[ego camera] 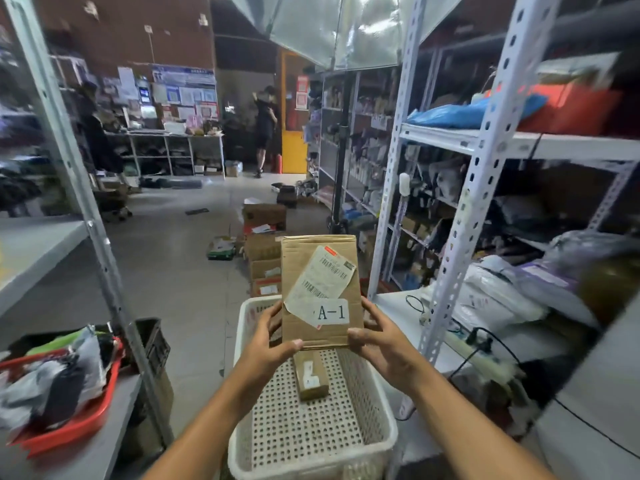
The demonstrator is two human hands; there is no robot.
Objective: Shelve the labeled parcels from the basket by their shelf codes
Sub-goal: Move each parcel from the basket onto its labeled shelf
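both hands point(325, 344) hold the a-1 parcel point(320, 289) above the basket point(377, 403).

Dim room lit from overhead, glare on silvery ceiling sheeting point(332, 26); edges bend and blur, centre sharp.

Grey concrete floor point(180, 271) under white perforated basket point(377, 424), stacked cardboard boxes point(265, 261) beyond.

A flat cardboard parcel point(320, 292) stood upright above the white perforated basket point(308, 420), its face showing a crooked shipping label point(322, 275) and a white sticker reading A-1 point(331, 312). A smaller brown parcel point(310, 375) lay flat on the basket's floor, bearing a small white sticker too blurred to read.
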